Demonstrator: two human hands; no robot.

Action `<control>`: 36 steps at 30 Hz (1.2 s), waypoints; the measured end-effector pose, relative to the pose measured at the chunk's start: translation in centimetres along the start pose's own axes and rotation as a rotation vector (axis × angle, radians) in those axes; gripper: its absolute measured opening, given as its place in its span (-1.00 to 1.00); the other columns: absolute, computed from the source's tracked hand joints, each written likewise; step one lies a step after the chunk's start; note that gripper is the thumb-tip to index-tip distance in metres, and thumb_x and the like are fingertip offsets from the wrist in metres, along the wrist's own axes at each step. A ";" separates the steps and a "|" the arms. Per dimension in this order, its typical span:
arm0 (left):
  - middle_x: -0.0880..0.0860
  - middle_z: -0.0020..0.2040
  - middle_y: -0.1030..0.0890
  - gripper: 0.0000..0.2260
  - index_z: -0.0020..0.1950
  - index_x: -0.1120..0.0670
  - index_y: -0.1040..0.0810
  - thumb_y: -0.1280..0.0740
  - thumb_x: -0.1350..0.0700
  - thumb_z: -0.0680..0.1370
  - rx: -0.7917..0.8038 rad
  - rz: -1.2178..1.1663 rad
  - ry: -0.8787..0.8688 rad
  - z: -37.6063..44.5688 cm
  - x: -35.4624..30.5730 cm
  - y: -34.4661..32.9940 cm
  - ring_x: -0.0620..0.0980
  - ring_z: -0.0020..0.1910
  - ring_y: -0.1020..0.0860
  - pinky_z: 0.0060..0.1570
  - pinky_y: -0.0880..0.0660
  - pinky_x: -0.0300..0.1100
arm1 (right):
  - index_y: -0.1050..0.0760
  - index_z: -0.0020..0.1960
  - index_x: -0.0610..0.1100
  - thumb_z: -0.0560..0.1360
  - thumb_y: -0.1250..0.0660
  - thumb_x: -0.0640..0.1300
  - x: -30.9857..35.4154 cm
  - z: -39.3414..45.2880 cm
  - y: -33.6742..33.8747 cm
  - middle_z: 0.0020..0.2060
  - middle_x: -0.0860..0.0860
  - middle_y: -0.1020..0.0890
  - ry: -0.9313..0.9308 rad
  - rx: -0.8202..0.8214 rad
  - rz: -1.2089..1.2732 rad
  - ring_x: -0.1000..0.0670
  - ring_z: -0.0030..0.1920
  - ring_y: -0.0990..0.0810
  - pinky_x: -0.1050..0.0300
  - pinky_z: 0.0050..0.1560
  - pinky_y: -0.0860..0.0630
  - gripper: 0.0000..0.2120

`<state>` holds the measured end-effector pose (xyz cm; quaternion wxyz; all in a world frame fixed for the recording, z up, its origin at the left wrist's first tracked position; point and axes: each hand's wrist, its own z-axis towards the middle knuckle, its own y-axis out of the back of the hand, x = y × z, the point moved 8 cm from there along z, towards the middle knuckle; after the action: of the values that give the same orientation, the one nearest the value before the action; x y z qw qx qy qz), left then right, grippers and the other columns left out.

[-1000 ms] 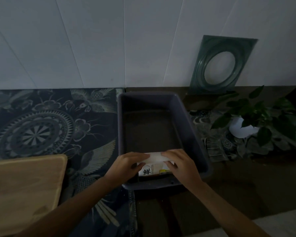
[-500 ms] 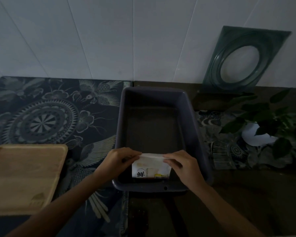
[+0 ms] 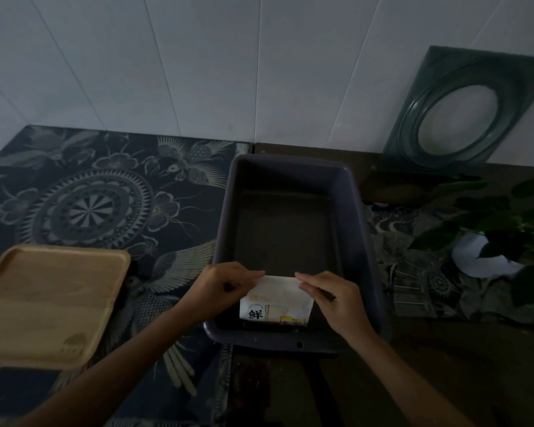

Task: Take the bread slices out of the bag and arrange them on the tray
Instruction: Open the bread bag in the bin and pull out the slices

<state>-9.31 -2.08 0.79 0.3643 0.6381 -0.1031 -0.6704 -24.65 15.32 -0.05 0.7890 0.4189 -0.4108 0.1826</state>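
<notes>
A white bread bag (image 3: 275, 303) with a black printed character stands at the near end of a dark grey plastic bin (image 3: 361, 229). My left hand (image 3: 219, 288) pinches the bag's top left corner. My right hand (image 3: 330, 300) pinches its top right corner. The bread slices inside are hidden. A bare wooden tray (image 3: 50, 303) lies on the patterned mat to the left of the bin.
A dark patterned mat (image 3: 90, 204) covers the left of the counter. At the right stands a potted plant (image 3: 506, 235) in a white pot. A green square frame with a round hole (image 3: 463, 109) leans on the white tiled wall.
The view has tilted down and shifted, so the tray and bin show more fully. Both hands have raised the bag's top edge a little inside the bin.
</notes>
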 end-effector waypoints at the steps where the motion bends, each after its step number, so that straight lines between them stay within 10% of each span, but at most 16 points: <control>1: -0.07 0.04 -0.71 -0.69 0.27 -0.02 -0.68 -0.48 0.16 0.53 -0.004 0.007 0.003 -0.1 -0.1 -0.1 -0.14 -0.08 -0.70 -0.07 -0.64 -0.24 | -0.67 0.24 -0.07 0.55 -0.42 -0.12 0.0 0.0 0.0 -0.09 0.04 -0.72 -0.009 0.000 0.002 0.10 -0.11 -0.70 0.13 -0.11 -0.65 -0.73; 28: -0.15 -0.12 -0.71 -0.88 -0.01 0.02 -0.70 -0.37 0.06 0.60 0.069 0.009 0.111 0.5 -1.3 0.3 -0.23 -0.09 -0.66 -0.13 -0.53 -0.44 | -0.66 0.04 -0.01 0.60 -0.31 0.08 0.9 0.3 -0.7 -0.12 0.17 -0.66 -0.165 0.146 -0.024 0.11 -0.06 -0.65 0.38 -0.11 -0.49 -0.78; 36: -0.29 -0.13 -0.70 -0.87 -0.03 -0.08 -0.72 -0.37 -0.01 0.59 0.160 -0.109 0.240 1.5 -0.8 -1.0 -0.31 -0.09 -0.66 -0.13 -0.49 -0.49 | -0.50 0.30 0.15 0.58 -0.37 0.06 2.4 -0.2 -0.5 0.18 0.23 -0.51 -0.051 0.114 -0.223 0.15 0.21 -0.53 0.31 0.17 -0.48 -0.70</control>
<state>-11.18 -1.36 1.00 0.2851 0.7454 -0.0772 -0.5976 -22.84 15.12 1.53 0.7685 0.5107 -0.3705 0.1060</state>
